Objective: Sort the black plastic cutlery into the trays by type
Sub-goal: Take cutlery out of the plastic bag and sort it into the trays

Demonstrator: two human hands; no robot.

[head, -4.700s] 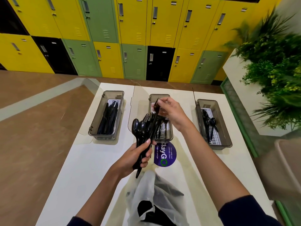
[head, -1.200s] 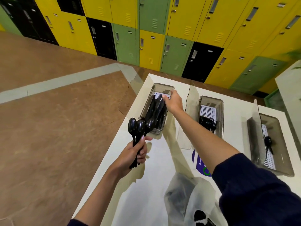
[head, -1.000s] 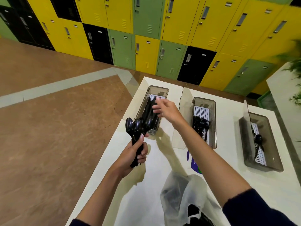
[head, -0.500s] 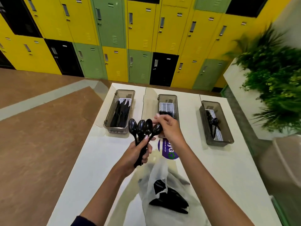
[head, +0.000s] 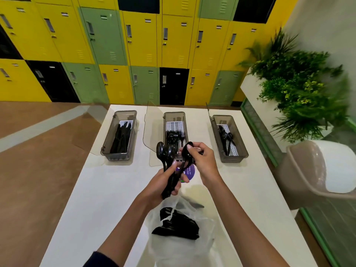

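Left grip (head: 163,185) clamps spoon bundle (head: 161,152); right grip (head: 204,160) pinches one spoon (head: 185,152). I fear tangled handles dragging others out.

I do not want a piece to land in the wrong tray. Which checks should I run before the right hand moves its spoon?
1. The right hand pinches a spoon: ok.
2. This spoon is free of the bundle in the left hand: not ok, its handle sits among the others.
3. Only one piece is pinched: cannot tell.
4. The right tray holds spoons: ok.
5. The right tray has room: ok.
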